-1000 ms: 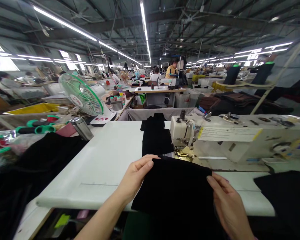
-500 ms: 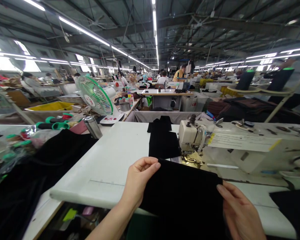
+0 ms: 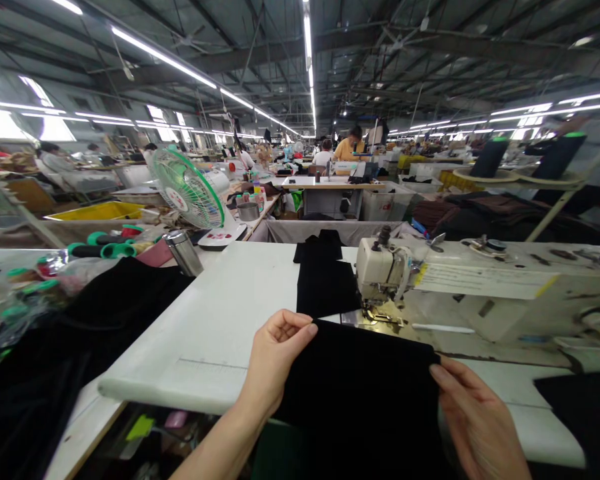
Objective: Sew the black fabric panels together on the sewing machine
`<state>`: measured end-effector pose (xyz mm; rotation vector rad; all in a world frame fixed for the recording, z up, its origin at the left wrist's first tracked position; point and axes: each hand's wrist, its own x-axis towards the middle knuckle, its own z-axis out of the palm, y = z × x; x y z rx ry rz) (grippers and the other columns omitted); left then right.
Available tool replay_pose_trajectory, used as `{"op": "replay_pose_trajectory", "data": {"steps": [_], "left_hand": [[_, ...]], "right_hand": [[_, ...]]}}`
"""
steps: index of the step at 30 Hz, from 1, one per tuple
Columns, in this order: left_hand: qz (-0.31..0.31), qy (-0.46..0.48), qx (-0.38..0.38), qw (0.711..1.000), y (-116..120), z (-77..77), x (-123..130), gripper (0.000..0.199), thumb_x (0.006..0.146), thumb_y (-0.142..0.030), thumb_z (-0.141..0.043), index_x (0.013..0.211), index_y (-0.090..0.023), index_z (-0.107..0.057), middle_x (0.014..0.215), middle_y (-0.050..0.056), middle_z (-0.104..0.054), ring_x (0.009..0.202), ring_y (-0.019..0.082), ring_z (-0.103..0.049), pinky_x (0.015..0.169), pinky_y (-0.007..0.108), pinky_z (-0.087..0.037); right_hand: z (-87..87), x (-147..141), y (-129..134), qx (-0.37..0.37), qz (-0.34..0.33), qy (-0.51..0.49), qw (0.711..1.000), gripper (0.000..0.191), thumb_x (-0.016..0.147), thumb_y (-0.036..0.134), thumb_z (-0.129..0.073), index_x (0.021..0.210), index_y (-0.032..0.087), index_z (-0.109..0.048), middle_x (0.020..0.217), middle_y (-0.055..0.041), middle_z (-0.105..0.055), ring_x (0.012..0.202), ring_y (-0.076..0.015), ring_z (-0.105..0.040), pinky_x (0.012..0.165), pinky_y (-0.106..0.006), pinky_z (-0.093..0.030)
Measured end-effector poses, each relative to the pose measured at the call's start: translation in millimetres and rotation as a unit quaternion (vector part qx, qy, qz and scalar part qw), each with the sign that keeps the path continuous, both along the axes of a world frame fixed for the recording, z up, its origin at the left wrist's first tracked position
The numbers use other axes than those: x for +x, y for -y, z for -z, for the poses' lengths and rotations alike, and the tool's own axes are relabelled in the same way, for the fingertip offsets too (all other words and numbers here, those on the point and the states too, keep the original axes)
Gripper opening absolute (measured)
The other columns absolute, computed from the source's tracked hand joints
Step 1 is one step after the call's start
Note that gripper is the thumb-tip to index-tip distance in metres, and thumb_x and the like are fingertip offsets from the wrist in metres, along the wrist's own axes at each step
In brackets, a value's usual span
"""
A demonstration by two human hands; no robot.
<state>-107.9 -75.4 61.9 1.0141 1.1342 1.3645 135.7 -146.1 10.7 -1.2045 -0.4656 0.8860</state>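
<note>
A piece of black fabric (image 3: 360, 387) is stretched between my two hands in front of the sewing machine (image 3: 470, 287). My left hand (image 3: 277, 353) pinches its upper left corner between thumb and fingers. At the upper right corner, my right hand (image 3: 480, 407) grips the edge, the thumb on the near side. The fabric's top edge slopes down to the right, and its lower part hangs over the table's front edge. Beyond it, more black fabric pieces (image 3: 325, 287) lie on the white table (image 3: 205, 333), left of the machine's needle area (image 3: 383, 317).
A green-rimmed fan (image 3: 187, 190) and a steel flask (image 3: 183, 252) stand at the back left. Dark cloth (image 3: 105, 320) and thread spools (image 3: 115, 250) lie on the left. Another black piece (image 3: 580, 407) is at the right. Two large thread cones (image 3: 560, 160) rise behind the machine.
Both hands and the stretched fabric have shifted very slightly left in view, the right hand a little more. A person in yellow in the background has leaned left. The grip is unchanged.
</note>
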Motion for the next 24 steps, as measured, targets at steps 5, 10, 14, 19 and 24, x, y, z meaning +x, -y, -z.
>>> {"op": "replay_pose_trajectory", "data": {"steps": [5, 10, 14, 19, 24], "left_hand": [[0.003, 0.001, 0.008, 1.0, -4.5, 0.7, -5.2, 0.024, 0.058, -0.025, -0.088, 0.065, -0.017, -0.066, 0.074, -0.001, -0.067, 0.073, 0.011, -0.059, 0.072, 0.02, -0.047], [-0.023, 0.012, -0.032, 0.999, -11.7, 3.7, -11.8, 0.031, 0.048, -0.024, -0.091, 0.063, -0.018, -0.064, 0.071, -0.004, -0.066, 0.073, 0.01, -0.058, 0.07, 0.015, -0.047], [-0.032, 0.031, -0.067, 0.997, -14.3, 4.0, -12.8, 0.038, 0.039, -0.024, -0.094, 0.061, -0.019, -0.063, 0.072, -0.005, -0.067, 0.074, 0.009, -0.059, 0.07, 0.012, -0.049], [-0.035, 0.023, -0.085, 0.996, -11.8, -0.9, -8.2, 0.042, 0.033, -0.027, -0.096, 0.057, -0.019, -0.062, 0.069, -0.006, -0.065, 0.074, 0.009, -0.058, 0.068, 0.009, -0.05], [-0.044, 0.016, -0.095, 0.994, -11.5, -0.7, -5.2, 0.044, 0.029, -0.03, -0.096, 0.055, -0.018, -0.062, 0.066, -0.004, -0.064, 0.07, 0.009, -0.057, 0.063, 0.009, -0.05]], "right_hand": [[8.9, 3.6, -3.9, 0.001, 0.02, 0.071, 0.997, 0.039, 0.058, 0.042, -0.089, 0.087, 0.018, -0.078, 0.094, -0.0068, -0.075, 0.093, -0.023, -0.068, 0.08, -0.028, -0.057], [0.3, -2.3, -8.0, 0.044, -0.014, 0.075, 0.996, 0.028, 0.065, 0.04, -0.086, 0.082, 0.02, -0.076, 0.087, -0.0042, -0.074, 0.082, -0.0193, -0.066, 0.079, -0.029, -0.054], [-7.8, -8.0, -10.2, 0.068, -0.022, 0.053, 0.996, 0.023, 0.069, 0.038, -0.084, 0.079, 0.02, -0.075, 0.081, -0.0022, -0.072, 0.079, -0.0169, -0.065, 0.077, -0.028, -0.054], [-7.0, -7.9, -11.6, 0.065, -0.015, 0.057, 0.996, 0.024, 0.069, 0.039, -0.083, 0.078, 0.019, -0.073, 0.078, -0.0025, -0.071, 0.077, -0.0171, -0.065, 0.076, -0.029, -0.054], [-2.4, -7.4, -15.0, 0.066, 0.004, 0.061, 0.996, 0.028, 0.066, 0.041, -0.085, 0.074, 0.018, -0.072, 0.073, -0.002, -0.069, 0.07, -0.0157, -0.062, 0.069, -0.028, -0.053]]}}
